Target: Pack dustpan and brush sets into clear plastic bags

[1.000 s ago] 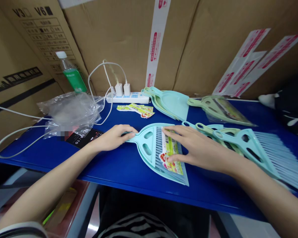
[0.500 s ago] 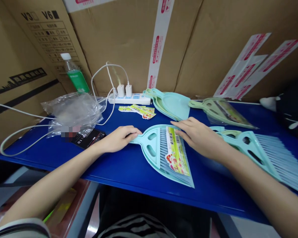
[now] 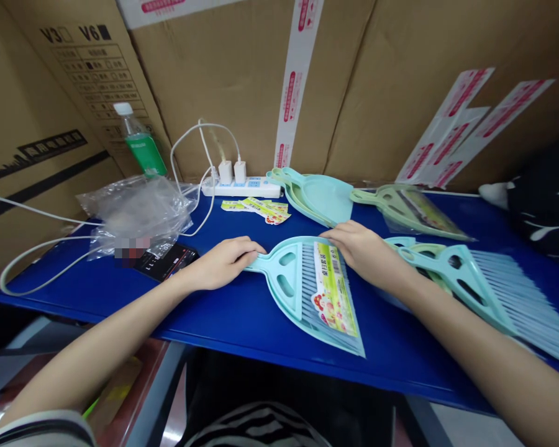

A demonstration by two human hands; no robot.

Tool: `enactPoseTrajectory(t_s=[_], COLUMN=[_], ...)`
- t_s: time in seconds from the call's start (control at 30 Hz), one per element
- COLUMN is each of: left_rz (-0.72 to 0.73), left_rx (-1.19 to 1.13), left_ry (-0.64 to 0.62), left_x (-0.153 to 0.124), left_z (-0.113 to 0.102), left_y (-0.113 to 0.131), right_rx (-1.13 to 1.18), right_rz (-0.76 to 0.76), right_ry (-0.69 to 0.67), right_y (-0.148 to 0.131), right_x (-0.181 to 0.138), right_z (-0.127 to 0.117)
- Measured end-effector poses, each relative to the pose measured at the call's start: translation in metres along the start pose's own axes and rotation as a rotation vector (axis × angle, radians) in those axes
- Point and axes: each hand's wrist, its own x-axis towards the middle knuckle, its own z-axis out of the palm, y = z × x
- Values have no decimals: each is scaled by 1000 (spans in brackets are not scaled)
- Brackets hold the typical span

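A light blue hand brush lies flat on the blue table, with a green and yellow label on its bristles. My left hand grips the end of the brush handle. My right hand rests on the far right edge of the brush near the top of the label, fingers curled on the rim. More brushes of the same kind lie stacked under my right forearm.
Stacked dustpans and a bagged green set lie at the back. Loose labels, a power strip with chargers, crumpled plastic bags, a phone and a green bottle sit left. Cardboard boxes wall the back.
My right hand has slid off the label, moving up to the brush's far edge. The left hand has kept its hold on the handle.
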Motion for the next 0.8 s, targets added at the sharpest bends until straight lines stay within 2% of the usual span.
enactPoseTrajectory(t_s=[0.2,0.3,0.43,0.53,0.6,0.67,0.73,0.8], left_rz=[-48,-110,-317,-504,-622,-713,-747,-759], left_rx=[224,395,603,610,596,637,706,747], left_ry=[66,140,390,589,586,485,374,320], left_x=[-2,-3,-11,-23,-30,-34,-35,-32], left_z=[-2,-8,-30,-51,-62,-68,-69,-69], left_y=[1,3,4,-1,-6,-12,-17,-20], right_rx=[99,143,189,226,246,257,265,275], right_rz=[42,65,82,112,110,75,36,19], right_ry=[74,79,68,38,25,19,13,-5], right_y=[2,3,4,4,4,4,4,5], right_x=[0,1,1,1,0,0,0,1], right_z=[0,-3,-4,-4,-4,-5,-5,-7])
